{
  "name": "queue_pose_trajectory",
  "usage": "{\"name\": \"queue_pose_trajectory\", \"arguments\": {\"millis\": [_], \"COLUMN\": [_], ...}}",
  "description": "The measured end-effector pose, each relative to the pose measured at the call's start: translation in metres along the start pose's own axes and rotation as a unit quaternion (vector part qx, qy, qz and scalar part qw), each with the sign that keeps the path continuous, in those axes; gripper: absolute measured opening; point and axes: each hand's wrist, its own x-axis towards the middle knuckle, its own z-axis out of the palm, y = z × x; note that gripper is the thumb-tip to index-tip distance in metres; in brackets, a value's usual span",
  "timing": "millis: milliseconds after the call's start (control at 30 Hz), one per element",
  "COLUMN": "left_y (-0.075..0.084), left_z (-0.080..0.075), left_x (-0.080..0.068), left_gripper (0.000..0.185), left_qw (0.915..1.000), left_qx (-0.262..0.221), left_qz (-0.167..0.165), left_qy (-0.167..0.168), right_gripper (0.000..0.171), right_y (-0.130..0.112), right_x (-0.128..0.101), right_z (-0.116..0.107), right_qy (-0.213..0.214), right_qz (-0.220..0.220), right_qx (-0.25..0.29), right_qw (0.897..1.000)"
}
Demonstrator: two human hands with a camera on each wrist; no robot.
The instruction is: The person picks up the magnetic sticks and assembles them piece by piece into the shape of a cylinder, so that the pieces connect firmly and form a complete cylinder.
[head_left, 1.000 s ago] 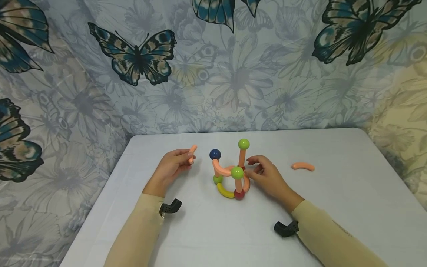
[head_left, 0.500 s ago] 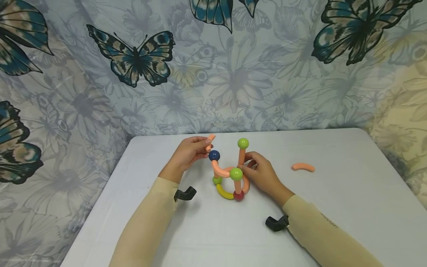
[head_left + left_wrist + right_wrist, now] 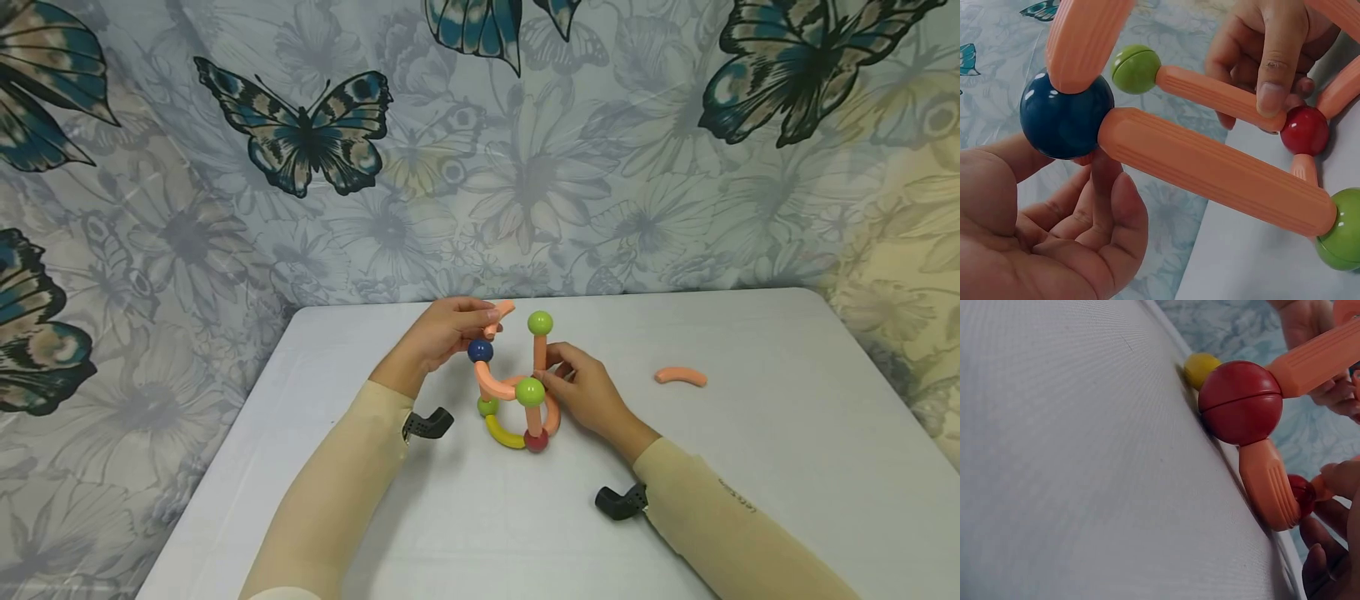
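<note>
A toy frame of orange rods and coloured balls stands mid-table. My left hand pinches a short orange rod whose end meets the blue ball; the left wrist view shows that rod touching the blue ball. My right hand pinches the upright orange rod topped by a green ball, its finger lying across that rod. In the right wrist view a red ball and an orange rod sit on the table.
A loose curved orange piece lies to the right on the white table. A butterfly-print cloth hangs behind the table. A yellow curved piece and a red ball form the frame's near base.
My left hand has carried the short orange rod right and up from beside the frame to the blue ball. My right hand has shifted slightly onto the upright rod.
</note>
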Motion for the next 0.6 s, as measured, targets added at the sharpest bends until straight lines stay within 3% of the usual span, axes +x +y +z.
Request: {"name": "queue_pose_trajectory", "arguments": {"millis": [167, 600], "left_y": [0.0011, 0.0002], "left_z": [0.0005, -0.0015], "left_x": [0.0006, -0.0049], "left_gripper": [0.037, 0.032], "left_qw": [0.9998, 0.9994], "left_qx": [-0.005, 0.013], "left_qz": [-0.001, -0.005], "left_qy": [-0.019, -0.033], "right_gripper": [0.028, 0.029], "right_y": [-0.0014, -0.0038], "right_x": [0.0000, 0.0002], "right_z": [0.0001, 0.0023], "right_qy": [-0.011, -0.016], "right_qz": [0.013, 0.017], "right_qx": [0.006, 0.006], "right_qw": [1.000, 1.000]}}
